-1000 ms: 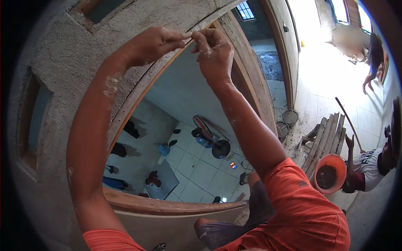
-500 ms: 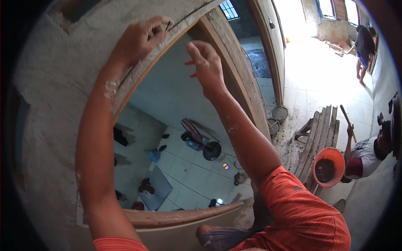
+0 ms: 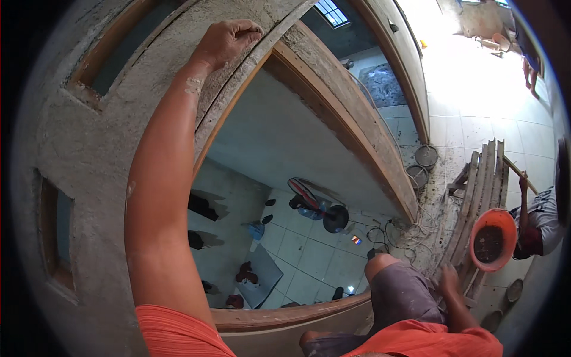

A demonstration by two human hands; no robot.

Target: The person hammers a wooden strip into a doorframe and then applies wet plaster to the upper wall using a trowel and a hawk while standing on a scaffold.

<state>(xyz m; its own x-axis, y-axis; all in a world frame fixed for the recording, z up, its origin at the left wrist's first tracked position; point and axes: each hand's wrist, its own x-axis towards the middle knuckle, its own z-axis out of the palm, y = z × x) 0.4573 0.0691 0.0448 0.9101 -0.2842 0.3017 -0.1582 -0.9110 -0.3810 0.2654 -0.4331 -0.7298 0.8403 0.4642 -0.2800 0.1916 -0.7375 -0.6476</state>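
Your left hand (image 3: 229,43) was raised high at the edge of the opening, its fingers curled and their tips drawn tight together; whether anything was pinched between them, you could not tell. Right below those fingertips ran a dark gap, and alongside it lay the pale frame strip (image 3: 242,76), bordering the rough plaster wall (image 3: 157,80). The strip looked stiff, heavy and fixed in place, so you would have judged it hard to flex; its gritty face probably gave good grip, and its long edge beside the gap seemed the surest place for your fingertips. The plaster's crust looked hard but liable to crumble under a sharp pull.

Your right hand (image 3: 449,281) was low beside your knee, too small and blurred for you to tell whether it was spread or closed. Beyond it stood rough boards (image 3: 479,196) and an orange bucket (image 3: 508,238) with dark, grainy stuff inside, next to a co-worker (image 3: 544,223). Farther down, through the opening, a fan (image 3: 335,219) stood on the tiled floor (image 3: 315,259).
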